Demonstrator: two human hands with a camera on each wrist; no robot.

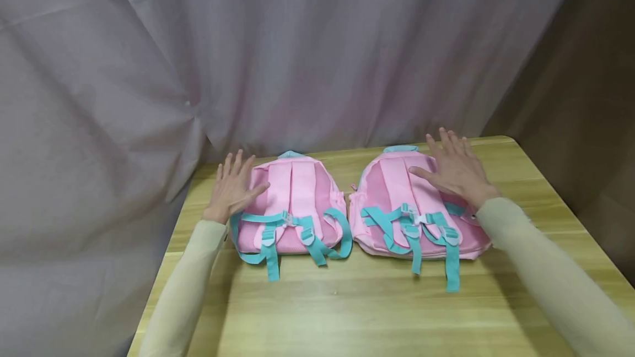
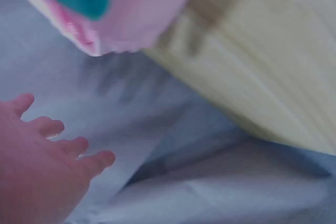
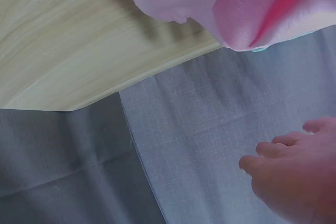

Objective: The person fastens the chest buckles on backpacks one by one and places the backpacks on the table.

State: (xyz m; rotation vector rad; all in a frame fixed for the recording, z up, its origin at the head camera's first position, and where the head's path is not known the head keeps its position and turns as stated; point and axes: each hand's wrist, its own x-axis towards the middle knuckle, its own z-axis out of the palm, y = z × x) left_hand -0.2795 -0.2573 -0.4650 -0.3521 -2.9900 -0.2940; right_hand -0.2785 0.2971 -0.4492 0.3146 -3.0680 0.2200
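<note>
The step in hand seems to be one of holding both palms off the bags, and it is best done with the wrists loose and the fingers kept clear of the teal straps [image 1: 452,269], which trail onto the table [image 1: 317,313] and could snag a fingertip or drag a bag askew; should a hold be wanted, the top loop of the left bag [image 1: 302,191] or of the right bag [image 1: 394,180] would probably be surer than the loose webbing, and an even touch from both sides should keep the pair square. The left hand [image 1: 233,189] has its fingers released, straight and fanned, with nothing in them; the right hand [image 1: 456,167] is likewise spread and holds nothing. The left bag lies strap side up, just to the right of the left hand, whose thumb crosses its upper edge in the head view, while the left wrist view shows a gap between fingertips and bag. The right bag lies the same way up beside it, to the left of and partly under the right hand, and the right wrist view again shows the fingers apart from the cloth, with the curtain [image 1: 317,59] behind
</note>
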